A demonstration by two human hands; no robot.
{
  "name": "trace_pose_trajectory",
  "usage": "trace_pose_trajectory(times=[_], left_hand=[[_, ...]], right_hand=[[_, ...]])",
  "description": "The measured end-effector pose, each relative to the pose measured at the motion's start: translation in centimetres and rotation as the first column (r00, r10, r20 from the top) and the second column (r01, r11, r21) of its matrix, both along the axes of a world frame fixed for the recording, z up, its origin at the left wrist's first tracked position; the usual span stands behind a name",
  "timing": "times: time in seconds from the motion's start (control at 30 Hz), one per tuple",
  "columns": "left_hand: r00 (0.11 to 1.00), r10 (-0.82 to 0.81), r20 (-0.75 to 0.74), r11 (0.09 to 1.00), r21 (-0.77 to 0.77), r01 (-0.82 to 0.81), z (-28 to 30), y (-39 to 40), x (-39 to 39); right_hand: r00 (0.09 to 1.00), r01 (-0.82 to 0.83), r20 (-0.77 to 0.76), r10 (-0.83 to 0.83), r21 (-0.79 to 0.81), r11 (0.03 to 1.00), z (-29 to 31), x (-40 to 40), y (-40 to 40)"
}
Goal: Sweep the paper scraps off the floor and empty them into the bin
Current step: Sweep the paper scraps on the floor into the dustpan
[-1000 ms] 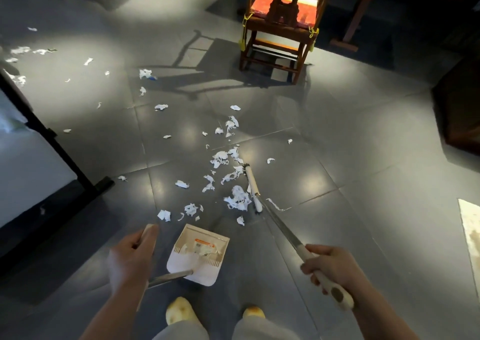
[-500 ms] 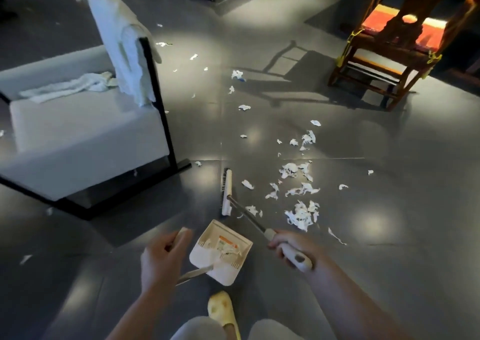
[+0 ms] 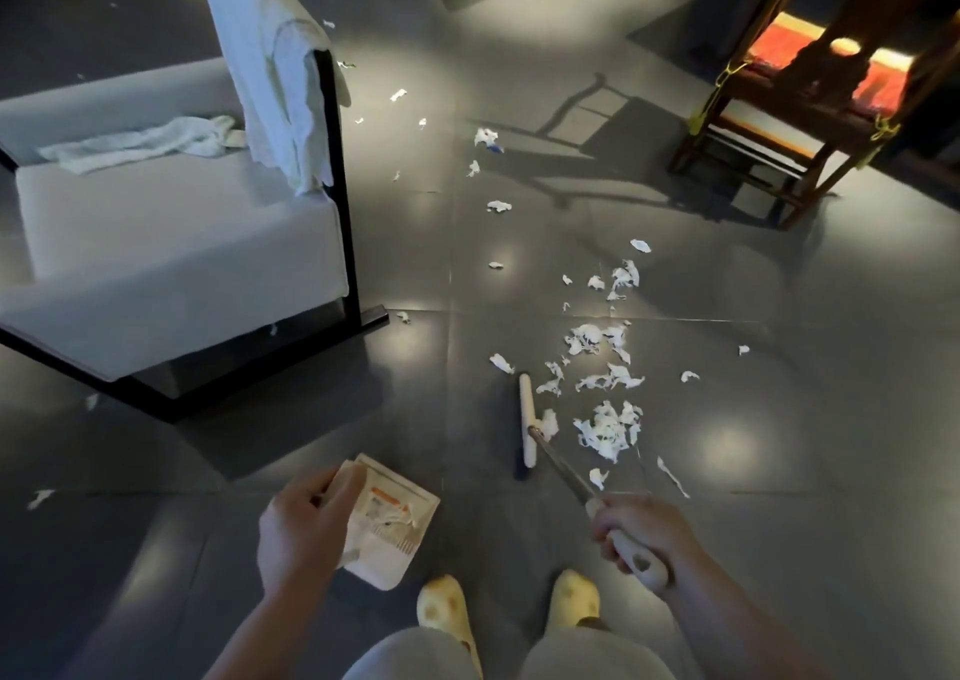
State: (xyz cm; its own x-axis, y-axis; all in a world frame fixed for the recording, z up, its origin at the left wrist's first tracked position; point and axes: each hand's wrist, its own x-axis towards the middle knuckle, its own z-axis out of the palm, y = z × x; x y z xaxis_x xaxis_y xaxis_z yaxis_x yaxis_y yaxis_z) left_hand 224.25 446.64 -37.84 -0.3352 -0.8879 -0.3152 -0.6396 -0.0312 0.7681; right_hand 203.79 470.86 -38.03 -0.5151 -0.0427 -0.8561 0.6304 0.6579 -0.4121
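Low in the frame, the right hand (image 3: 636,531) grips the broom (image 3: 527,419) by its white handle, fingers curled round it; the broom head rests on the grey floor (image 3: 779,471) just left of the main heap of paper scraps (image 3: 608,427). The left hand (image 3: 298,534) holds the dustpan (image 3: 395,523) at bottom centre. More scraps trail toward the white armchair (image 3: 171,242), upper left.

A white armchair (image 3: 171,242) with a cloth (image 3: 140,141) on its seat stands left; a wooden chair (image 3: 810,107) with a red cushion (image 3: 826,63) stands far right.
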Motion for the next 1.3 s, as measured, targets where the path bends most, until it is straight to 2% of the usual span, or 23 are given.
trace_pose_trajectory(times=[0.07, 0.13, 0.2, 0.27, 0.37, 0.5, 0.7, 0.97, 1.17, 1.3], left_hand=[[1.0, 0.02, -0.009, 1.0, -0.005, -0.02, 0.1, -0.1, -0.6], [0.998, 0.049, -0.043, 0.999, -0.006, -0.049, 0.4, -0.2, -1.4], [0.992, 0.095, -0.083, 0.995, -0.005, -0.096, 0.6, -0.3, -2.3], [0.986, 0.136, -0.099, 0.991, 0.005, -0.136, 0.5, -0.5, -3.0], [0.979, 0.177, -0.105, 0.984, -0.005, -0.179, 0.6, -0.9, -4.4], [0.956, 0.256, -0.144, 0.966, 0.002, -0.258, 1.0, -1.5, -6.7], [0.935, 0.311, -0.169, 0.949, 0.012, -0.314, 1.7, -1.6, -11.0], [0.894, 0.404, -0.193, 0.912, 0.004, -0.411, 1.5, -1.1, -13.9], [0.885, 0.408, -0.223, 0.908, -0.005, -0.419, 1.9, -4.7, -14.8], [0.89, 0.395, -0.227, 0.914, 0.003, -0.405, 2.6, -8.3, -15.9]], right_hand=[[0.995, -0.076, -0.069, 0.079, 0.034, 0.997, 0.9, -0.5, -0.1], [0.997, -0.004, -0.076, 0.003, -0.005, 1.0, 1.6, -1.8, 0.2], [0.996, 0.086, -0.012, -0.087, -0.067, 0.994, 2.2, -3.1, 0.3], [0.994, 0.096, 0.055, -0.09, -0.104, 0.99, 2.4, -4.3, 0.2], [0.988, 0.076, 0.147, -0.055, -0.145, 0.986, 2.1, -6.3, -1.0], [0.969, -0.03, 0.235, 0.081, -0.212, 0.977, 2.2, -9.3, -4.5], [0.958, -0.166, 0.185, 0.22, -0.27, 0.949, 2.8, -15.1, -8.1], [0.942, -0.12, 0.251, 0.223, -0.369, 0.922, 2.2, -21.2, -12.8], [0.935, -0.134, 0.256, 0.246, -0.388, 0.912, 2.4, -22.8, -19.5], [0.943, -0.092, 0.261, 0.206, -0.392, 0.915, 1.6, -23.4, -24.7]])
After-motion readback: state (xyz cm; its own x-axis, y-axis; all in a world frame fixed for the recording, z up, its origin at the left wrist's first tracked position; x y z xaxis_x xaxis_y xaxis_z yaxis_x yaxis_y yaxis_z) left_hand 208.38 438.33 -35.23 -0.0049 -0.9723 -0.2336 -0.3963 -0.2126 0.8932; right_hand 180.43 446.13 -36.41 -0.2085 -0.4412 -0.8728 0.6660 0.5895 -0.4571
